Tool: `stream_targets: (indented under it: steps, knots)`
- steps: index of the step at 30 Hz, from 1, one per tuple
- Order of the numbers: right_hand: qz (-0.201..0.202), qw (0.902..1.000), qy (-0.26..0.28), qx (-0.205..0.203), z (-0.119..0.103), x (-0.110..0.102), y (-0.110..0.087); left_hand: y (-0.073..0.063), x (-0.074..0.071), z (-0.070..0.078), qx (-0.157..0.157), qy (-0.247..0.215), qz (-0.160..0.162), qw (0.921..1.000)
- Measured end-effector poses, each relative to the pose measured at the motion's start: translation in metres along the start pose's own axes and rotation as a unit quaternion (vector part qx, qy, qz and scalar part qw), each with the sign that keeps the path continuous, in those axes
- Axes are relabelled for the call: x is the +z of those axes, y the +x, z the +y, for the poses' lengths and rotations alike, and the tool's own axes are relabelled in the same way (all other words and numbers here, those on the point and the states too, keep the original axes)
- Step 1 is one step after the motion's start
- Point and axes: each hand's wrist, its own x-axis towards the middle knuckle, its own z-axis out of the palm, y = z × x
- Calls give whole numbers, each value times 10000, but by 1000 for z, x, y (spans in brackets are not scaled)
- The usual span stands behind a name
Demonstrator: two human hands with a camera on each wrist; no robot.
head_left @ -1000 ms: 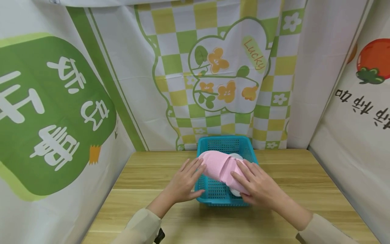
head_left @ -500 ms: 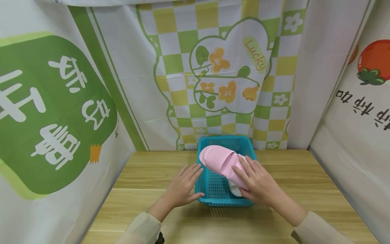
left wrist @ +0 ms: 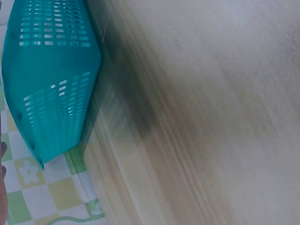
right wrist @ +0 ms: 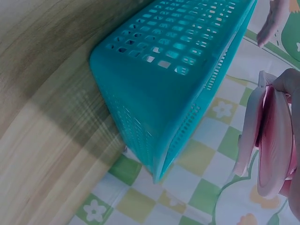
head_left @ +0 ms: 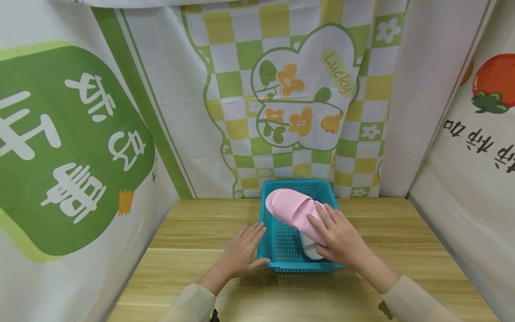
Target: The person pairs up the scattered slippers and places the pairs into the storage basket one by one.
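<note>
A pink slipper [head_left: 289, 208] with a ribbed strap hangs tilted over the blue basket [head_left: 287, 267], its toe pointing to the back left. The right hand [head_left: 342, 237] grips its heel part, fingers on top and thumb below. From the side, the right wrist view shows the pink slipper [right wrist: 272, 136] above the basket's rim. Inside the basket lies a white thing with a rounded end [head_left: 311, 250], mostly hidden by the slipper and hand. At the basket's left side the left hand [head_left: 239, 250] holds nothing, its fingers straight and its thumb at the front left corner.
The basket stands on a wooden table [head_left: 201, 228] near its back edge. Behind hangs a checkered cloth [head_left: 237, 89], with printed cloth walls left [head_left: 72, 147] and right [head_left: 454, 179].
The left hand has come off the slipper and lowered to the basket's left side. The right hand has raised the slipper slightly, uncovering more of the white thing.
</note>
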Motion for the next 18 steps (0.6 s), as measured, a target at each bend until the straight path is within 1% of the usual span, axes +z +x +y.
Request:
stream_targets:
  steps: [3, 9, 15, 18]
  knots:
    - [21, 10000, -13, 51, 1, 3, 0, -1, 3, 1, -43, -69, -85, 9999]
    - [7, 9999, -60, 108, 2, 6, 2, -3, 6, 2, -132, -202, -144, 9996]
    - [23, 9999, -79, 123, 2, 11, 6, -6, 8, 3, -352, -243, -427, 9982]
    - [55, 9998, -100, 144, 3, 14, 8, -7, 9, 2, -370, -230, -478, 9979]
